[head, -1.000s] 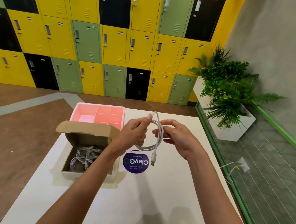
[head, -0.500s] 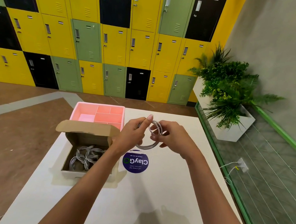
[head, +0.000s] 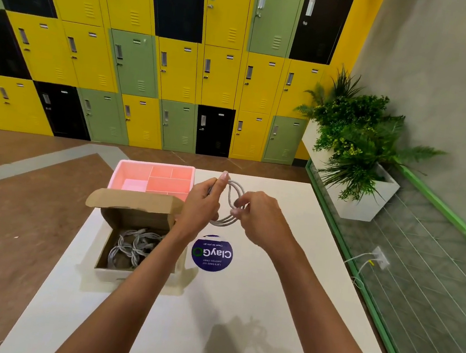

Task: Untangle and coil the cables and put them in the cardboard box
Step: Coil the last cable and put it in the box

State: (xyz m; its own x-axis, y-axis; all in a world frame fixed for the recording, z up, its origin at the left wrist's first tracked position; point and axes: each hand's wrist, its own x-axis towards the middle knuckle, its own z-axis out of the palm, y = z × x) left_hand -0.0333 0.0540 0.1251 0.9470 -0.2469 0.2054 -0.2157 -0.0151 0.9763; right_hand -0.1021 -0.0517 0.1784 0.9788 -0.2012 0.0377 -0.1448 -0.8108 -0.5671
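Note:
Above the white table (head: 238, 310) I hold a small coil of white cable (head: 229, 202) between both hands. My left hand (head: 201, 202) grips the coil's left side, thumb pointing up. My right hand (head: 259, 215) pinches the loops on the right side with its fingertips. An open cardboard box (head: 138, 214) stands at the table's left, its flap raised, with several coiled white cables (head: 133, 247) inside. My left forearm crosses over the box's right edge.
A pink divided tray (head: 154, 178) sits behind the box at the table's far edge. A round blue sticker (head: 212, 253) lies under my hands. A white planter with green plants (head: 356, 151) and a green-framed glass rail (head: 385, 315) run along the right.
The hanging plug end seen a second ago is no longer dangling; the coil has become smaller and tighter, and my right hand's fingers have moved onto its loops.

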